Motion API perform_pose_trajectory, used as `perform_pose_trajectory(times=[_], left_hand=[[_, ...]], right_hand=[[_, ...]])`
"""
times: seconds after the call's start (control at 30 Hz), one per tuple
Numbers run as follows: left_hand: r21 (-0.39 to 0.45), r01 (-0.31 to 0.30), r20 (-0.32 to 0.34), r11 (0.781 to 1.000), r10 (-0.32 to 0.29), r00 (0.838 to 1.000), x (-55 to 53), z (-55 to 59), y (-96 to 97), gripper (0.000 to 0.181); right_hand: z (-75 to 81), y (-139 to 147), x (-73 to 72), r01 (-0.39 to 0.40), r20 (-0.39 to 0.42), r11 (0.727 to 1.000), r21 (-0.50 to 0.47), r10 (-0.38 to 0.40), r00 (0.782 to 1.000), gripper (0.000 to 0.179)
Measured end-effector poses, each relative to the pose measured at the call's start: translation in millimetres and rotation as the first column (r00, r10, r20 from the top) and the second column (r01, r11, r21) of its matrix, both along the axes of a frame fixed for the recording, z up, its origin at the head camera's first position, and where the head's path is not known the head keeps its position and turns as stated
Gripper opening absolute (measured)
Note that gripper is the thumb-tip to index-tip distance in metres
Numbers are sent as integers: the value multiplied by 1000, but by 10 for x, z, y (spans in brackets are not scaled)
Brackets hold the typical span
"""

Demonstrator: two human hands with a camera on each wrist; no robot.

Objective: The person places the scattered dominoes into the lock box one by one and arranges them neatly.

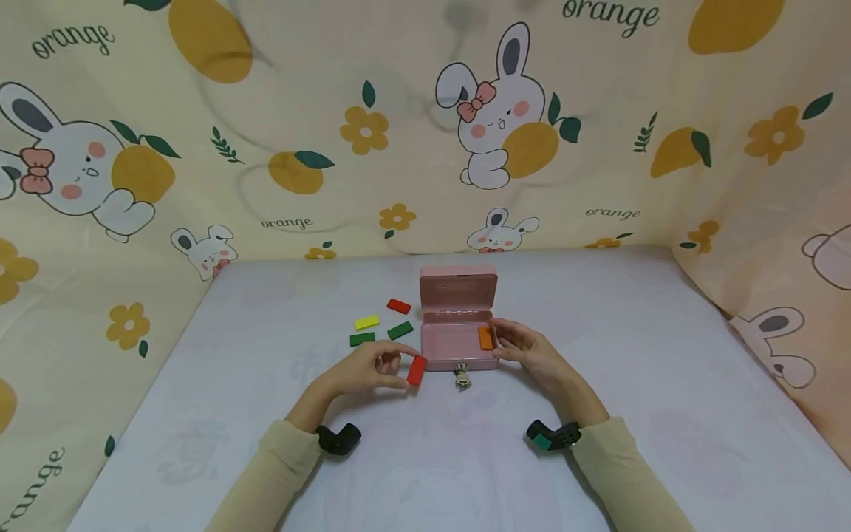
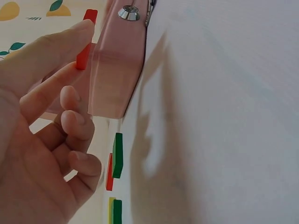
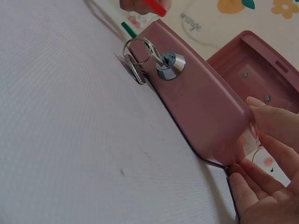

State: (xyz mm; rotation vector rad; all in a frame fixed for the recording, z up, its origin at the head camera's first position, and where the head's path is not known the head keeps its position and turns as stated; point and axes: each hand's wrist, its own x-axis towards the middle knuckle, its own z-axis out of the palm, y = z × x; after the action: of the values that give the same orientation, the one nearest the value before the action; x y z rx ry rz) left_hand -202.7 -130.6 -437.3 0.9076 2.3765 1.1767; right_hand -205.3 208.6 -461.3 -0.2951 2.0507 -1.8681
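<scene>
Left hand [image 2: 35, 161] pinches red block [image 2: 83, 57]; orange block [image 1: 486, 338]: head view only.

"What sort of place are you working in?"

"You're at a screened-off tabletop [image 1: 638, 332], pale and smooth, with a printed cloth [image 1: 402, 81] hung behind it and along both sides."

"Would you call your spot a home?"

"You can't tell; the cartoon rabbits [image 1: 501, 122], yellow fruit [image 1: 210, 41] and flowers [image 1: 364, 131] look homely, but your cloth hides the room beyond."
</scene>
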Motion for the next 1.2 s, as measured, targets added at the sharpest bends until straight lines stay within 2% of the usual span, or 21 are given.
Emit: perform_pose_trajectory(times=[0.3,0.47,0.7,0.97,1.2], left_hand=[[-5,-21,-3,1000,21,1000,-26,42,63,49],[16,-32,-7,999,32,999,-26,66,118,48],[62,-33,-58,998,37,998,-52,98,194,48],[83,-71,-54,994,76,996,-87,127,290,51],[113,-80,-65,990,88,994,-108,147,360,50]], right_hand=[[-20,10,-9,3,5,1000,1,-3,1000,68],[-23,11,-6,7,14,1000,8,-7,1000,67],[-28,17,-5,4,17,1000,10,-5,1000,67],[-32,14,2,-10,4,1000,-15,11,1000,69],[-34,17,-10,-22,-13,999,23,22,1000,67]])
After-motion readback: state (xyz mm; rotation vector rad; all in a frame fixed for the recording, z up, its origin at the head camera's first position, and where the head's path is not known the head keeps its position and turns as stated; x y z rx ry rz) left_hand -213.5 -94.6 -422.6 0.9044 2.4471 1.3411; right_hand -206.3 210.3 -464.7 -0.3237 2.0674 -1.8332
